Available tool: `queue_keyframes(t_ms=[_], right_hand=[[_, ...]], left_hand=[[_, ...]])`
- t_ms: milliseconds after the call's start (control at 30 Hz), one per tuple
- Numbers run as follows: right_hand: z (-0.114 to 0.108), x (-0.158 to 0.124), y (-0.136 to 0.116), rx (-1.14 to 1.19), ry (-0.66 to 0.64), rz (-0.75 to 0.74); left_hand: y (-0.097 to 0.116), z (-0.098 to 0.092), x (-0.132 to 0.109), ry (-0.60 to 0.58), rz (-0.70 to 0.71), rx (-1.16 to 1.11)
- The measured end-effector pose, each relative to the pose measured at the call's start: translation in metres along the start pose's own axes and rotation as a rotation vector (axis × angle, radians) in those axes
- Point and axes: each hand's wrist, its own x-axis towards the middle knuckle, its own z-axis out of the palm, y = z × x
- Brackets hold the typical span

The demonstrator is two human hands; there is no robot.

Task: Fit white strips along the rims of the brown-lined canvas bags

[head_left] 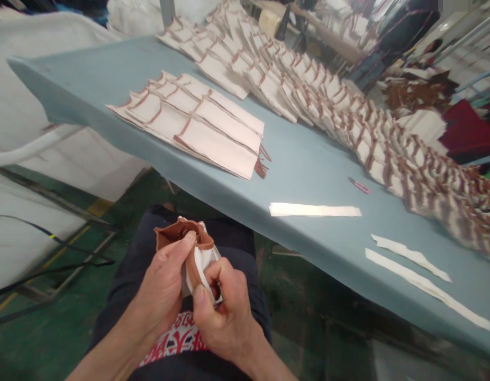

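Note:
Over my lap I hold a small cream fabric piece with brown trim (197,254). My left hand (165,286) grips its left side, thumb pressed on the brown edge. My right hand (225,307) is closed on its lower right part, and a small metal tool seems to sit between those fingers. On the blue-grey table (308,169) in front lie a fanned stack of the same cream pieces (197,124) and a long overlapping row of them (348,106) running to the right.
A pink pen-like tool (360,186) lies on the table. Cream fabric strips (314,210) (423,286) lie near the table's front edge. White sacks (38,79) stand at the left, a black cable (50,238) crosses the green floor, and red and brown cloth (467,127) is piled at the far right.

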Motion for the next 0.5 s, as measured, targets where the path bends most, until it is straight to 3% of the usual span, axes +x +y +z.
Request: queue_keyframes(t_ms=[100, 233, 333, 500], right_hand=[[-0.007, -0.006, 0.001, 0.000, 0.003, 0.020], [-0.018, -0.012, 0.004, 0.057, -0.042, 0.037], [-0.026, -0.013, 0.004, 0.039, 0.007, 0.011], [-0.040, -0.006, -0.001, -0.010, 0.080, -0.082]], left_hand=[[0.002, -0.006, -0.004, -0.075, 0.003, 0.036], [0.003, -0.021, -0.011, -0.184, 0.259, 0.302], [0.007, -0.024, -0.014, -0.179, 0.465, 0.487], [0.022, -0.010, -0.011, -0.143, 0.632, 0.698]])
